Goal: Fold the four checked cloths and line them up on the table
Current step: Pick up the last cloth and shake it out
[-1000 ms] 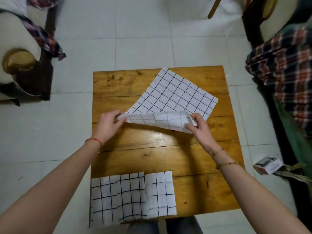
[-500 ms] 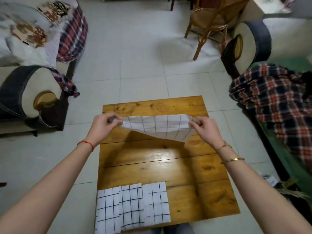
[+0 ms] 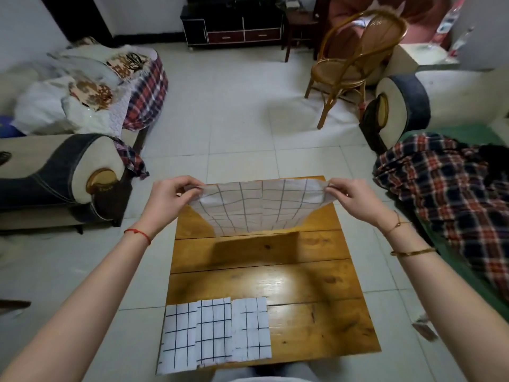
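A white cloth with a dark grid (image 3: 259, 208) hangs in the air over the far half of the wooden table (image 3: 303, 271). My left hand (image 3: 168, 199) pinches its upper left corner and my right hand (image 3: 355, 199) pinches its upper right corner. The cloth sags between them, its lower edge just above the tabletop. Three folded checked cloths lie side by side along the near left edge: left (image 3: 179, 337), middle (image 3: 213, 330) and right (image 3: 250, 328). The left one juts past the table's corner.
A sofa arm (image 3: 82, 177) stands left of the table. To the right is a sofa with a plaid blanket (image 3: 446, 188). A rattan chair (image 3: 355, 64) is on the tiled floor beyond. A small object (image 3: 424, 329) lies on the floor at the near right.
Both hands have lifted the cloth off the table and moved it up and away, spreading it taut between them. The view has tilted up, showing more of the room.
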### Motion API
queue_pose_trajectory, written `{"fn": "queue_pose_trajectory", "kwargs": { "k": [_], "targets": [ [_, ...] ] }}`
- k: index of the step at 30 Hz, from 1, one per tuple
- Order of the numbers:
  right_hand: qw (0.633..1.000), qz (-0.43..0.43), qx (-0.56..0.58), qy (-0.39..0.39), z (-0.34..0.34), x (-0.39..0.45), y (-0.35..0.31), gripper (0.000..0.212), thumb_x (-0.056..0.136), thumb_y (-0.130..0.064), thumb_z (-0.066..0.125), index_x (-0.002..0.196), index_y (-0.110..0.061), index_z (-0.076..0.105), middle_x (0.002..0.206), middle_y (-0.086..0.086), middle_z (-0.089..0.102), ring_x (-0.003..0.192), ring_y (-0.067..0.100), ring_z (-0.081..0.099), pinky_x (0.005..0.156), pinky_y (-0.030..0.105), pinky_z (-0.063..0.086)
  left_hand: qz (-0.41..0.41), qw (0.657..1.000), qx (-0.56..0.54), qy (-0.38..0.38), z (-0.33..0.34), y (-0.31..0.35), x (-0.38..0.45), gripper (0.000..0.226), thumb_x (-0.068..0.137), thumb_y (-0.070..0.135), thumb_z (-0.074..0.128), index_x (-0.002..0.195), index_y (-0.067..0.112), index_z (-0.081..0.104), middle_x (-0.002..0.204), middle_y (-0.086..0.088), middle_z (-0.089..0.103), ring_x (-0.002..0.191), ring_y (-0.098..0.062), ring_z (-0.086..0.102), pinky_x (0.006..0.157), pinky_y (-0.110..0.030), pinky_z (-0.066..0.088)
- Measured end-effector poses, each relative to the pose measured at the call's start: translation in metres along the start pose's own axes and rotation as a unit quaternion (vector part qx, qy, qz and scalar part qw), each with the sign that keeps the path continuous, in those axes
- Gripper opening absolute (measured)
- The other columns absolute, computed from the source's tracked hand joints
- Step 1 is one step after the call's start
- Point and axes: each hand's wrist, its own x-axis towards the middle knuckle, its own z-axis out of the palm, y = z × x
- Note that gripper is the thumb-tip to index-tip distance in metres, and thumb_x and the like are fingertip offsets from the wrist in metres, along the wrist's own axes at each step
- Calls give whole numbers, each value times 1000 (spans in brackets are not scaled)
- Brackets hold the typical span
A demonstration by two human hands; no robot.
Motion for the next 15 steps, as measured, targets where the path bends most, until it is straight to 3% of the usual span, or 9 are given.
{"fn": "queue_pose_trajectory", "kwargs": {
  "k": [3,6,15],
  "targets": [
    [999,-14,9,-29,-14,-5,-3,20,98,-19,52,80,-16,61,66,-11,54,64,0,50,59,13,35,1,1000,-7,-14,-15,13,-9,12,86,14,70,96,20,72,88,12,69,86,6,64,76,-13,53],
    [999,-29,14,-36,-23,-9,-3,24,98,-23,52,81,-11,64,68,-2,59,64,10,55,59,22,36,-28,998,-43,-31,-27,18,-15,14,86,15,70,99,13,74,89,1,72,83,-10,69,72,-28,60],
    [990,-19,134,-48,-41,-19,-12,13,94,-23,60,92,-13,69,82,9,67,75,21,63,65,33,50,-80,983,-160,-41,-49,39,-26,17,80,12,74,97,7,74,88,-12,73,80,-20,72,63,-33,61]
  ]
}}
